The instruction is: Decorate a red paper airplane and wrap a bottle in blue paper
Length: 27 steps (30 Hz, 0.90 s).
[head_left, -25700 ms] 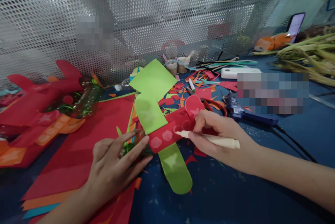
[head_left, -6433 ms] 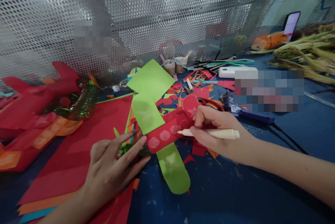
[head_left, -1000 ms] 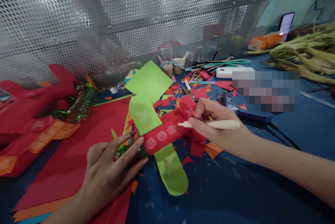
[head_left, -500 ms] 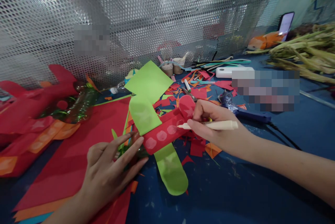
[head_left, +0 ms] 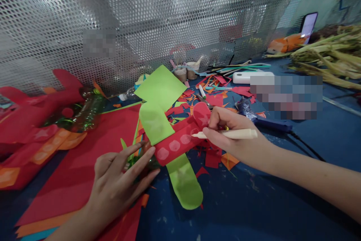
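Observation:
In the middle lies a toy airplane (head_left: pixel 180 130) made from a plastic bottle wrapped in red paper. Its green paper wings (head_left: pixel 186 184) carry pale stars, and a row of pale round spots runs along its side. My left hand (head_left: pixel 118 181) steadies the bottle end, thumb and fingers resting around it. Pinched in my right hand (head_left: pixel 242 120) is a cream-white marker (head_left: pixel 244 134), its tip on the red side by the last round spot. A red tail piece (head_left: pixel 201 114) with a star rises beside my right fingers.
Another red paper airplane (head_left: pixel 34 117) and a green bottle (head_left: pixel 91 109) sit at left beside stacked red sheets (head_left: pixel 67 181). A green sheet (head_left: pixel 160 87) and paper scraps (head_left: pixel 216 100) lie behind. At right are a glue gun (head_left: pixel 270 123), dried stalks (head_left: pixel 332 56) and a phone (head_left: pixel 308 26).

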Motion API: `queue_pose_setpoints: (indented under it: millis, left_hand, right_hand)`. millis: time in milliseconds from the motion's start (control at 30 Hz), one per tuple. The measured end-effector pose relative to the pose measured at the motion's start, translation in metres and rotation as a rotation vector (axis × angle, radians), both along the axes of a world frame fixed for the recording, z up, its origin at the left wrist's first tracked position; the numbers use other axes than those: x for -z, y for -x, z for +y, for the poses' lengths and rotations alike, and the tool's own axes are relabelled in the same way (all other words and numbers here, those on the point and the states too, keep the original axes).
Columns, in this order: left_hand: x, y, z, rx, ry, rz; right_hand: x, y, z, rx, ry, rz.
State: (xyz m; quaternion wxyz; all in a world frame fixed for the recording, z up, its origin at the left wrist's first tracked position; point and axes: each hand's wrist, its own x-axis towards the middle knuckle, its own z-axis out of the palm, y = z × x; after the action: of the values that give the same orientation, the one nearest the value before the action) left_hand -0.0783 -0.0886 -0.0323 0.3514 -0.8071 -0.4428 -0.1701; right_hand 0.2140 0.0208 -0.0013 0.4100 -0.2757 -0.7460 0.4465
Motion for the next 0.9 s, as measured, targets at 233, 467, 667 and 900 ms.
queue_pose_setpoints:
  millis: [233, 467, 667, 900]
  left_hand:
    - [-0.0018, -0.0021, 0.0008, 0.0, -0.002, 0.011]
    - [-0.0018, -0.0019, 0.0016, 0.013, -0.007, 0.002]
    - [-0.0028, -0.0033, 0.0013, 0.016, -0.004, 0.005]
    - [-0.0048, -0.0052, 0.0013, 0.027, 0.008, -0.003]
  right_hand:
    - [0.0016, -0.0009, 0.0003, 0.009, -0.013, -0.003]
    - [0.0017, -0.0005, 0.0018, 0.024, -0.034, -0.016]
    - [0.0015, -0.0003, 0.0019, 0.022, -0.028, -0.015]
    - [0.0006, 0.0001, 0.0013, 0.047, -0.043, -0.021]
